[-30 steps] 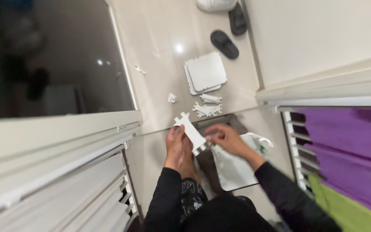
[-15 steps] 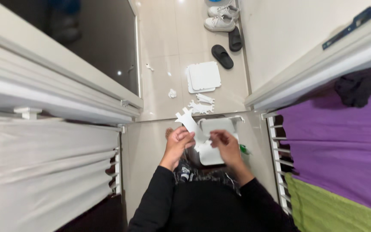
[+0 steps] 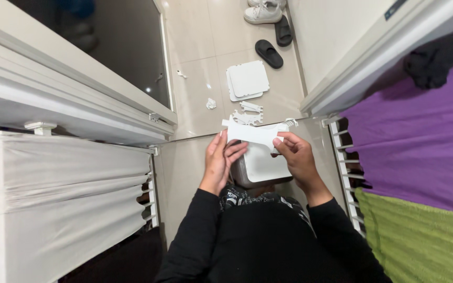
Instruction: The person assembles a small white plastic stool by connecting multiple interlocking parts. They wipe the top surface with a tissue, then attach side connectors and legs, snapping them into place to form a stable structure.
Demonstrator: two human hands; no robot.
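White notched strip (image 3: 255, 134) is being held level above the floor, spanning between both hands, in front of the person's chest. Left hand (image 3: 220, 162) is gripping its left end, fingers curled closed against the strip's underside with fingertips (image 3: 235, 149) lying along the lower edge. Right hand (image 3: 295, 155) is pinching the right end, thumb and forefinger pressed together on the strip. Black sleeves are covering both forearms.

Directly under the strip, a grey box with a white panel (image 3: 262, 166) on top is sitting near the person's knees; the right hand is overlapping its right edge. White fabric (image 3: 64, 199) is hanging over a rack at left; purple cloth (image 3: 420, 141) and a green towel (image 3: 425, 241) are hanging at right, with a black garment (image 3: 433, 63) above the purple.

Farther out on the tiled floor (image 3: 195, 78), small white cut pieces (image 3: 247, 112) are lying just beyond the strip, with a crumpled scrap (image 3: 211, 104) to their left. Stacked white square panels (image 3: 246, 80) are lying beyond those. Black slippers (image 3: 274, 44) and white shoes (image 3: 263, 11) are lying farthest out, beside the wall.
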